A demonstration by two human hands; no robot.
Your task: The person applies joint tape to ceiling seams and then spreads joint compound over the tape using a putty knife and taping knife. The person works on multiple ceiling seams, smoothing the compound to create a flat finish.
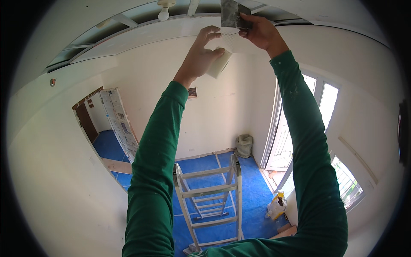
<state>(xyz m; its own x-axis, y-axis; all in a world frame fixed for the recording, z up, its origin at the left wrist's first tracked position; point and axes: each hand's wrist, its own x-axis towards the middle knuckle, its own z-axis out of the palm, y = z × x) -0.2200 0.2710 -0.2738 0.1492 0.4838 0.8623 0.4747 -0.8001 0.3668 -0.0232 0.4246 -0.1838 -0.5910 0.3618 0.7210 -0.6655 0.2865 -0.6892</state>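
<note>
Both arms, in green sleeves, are raised toward the ceiling. My left hand (200, 55) is closed loosely about a pale roll of mesh tape (219, 64), with the thumb against it. A loose piece of perforated mesh (231, 40) spans the gap between my two hands. Up at the ceiling edge, my right hand (260, 33) grips a grey, smeared flat scraper (233, 16) between thumb and fingers. The fingertips of that hand are close to the mesh; whether they touch it I cannot tell.
An aluminium stepladder (209, 188) stands below me on blue floor sheeting (257, 188). The ceiling has an open strip with metal framing (124, 20) and a light bulb (163, 14). A sack (244, 145) sits in the corner, a yellow-white bag (277, 205) near the glass doors (280, 141).
</note>
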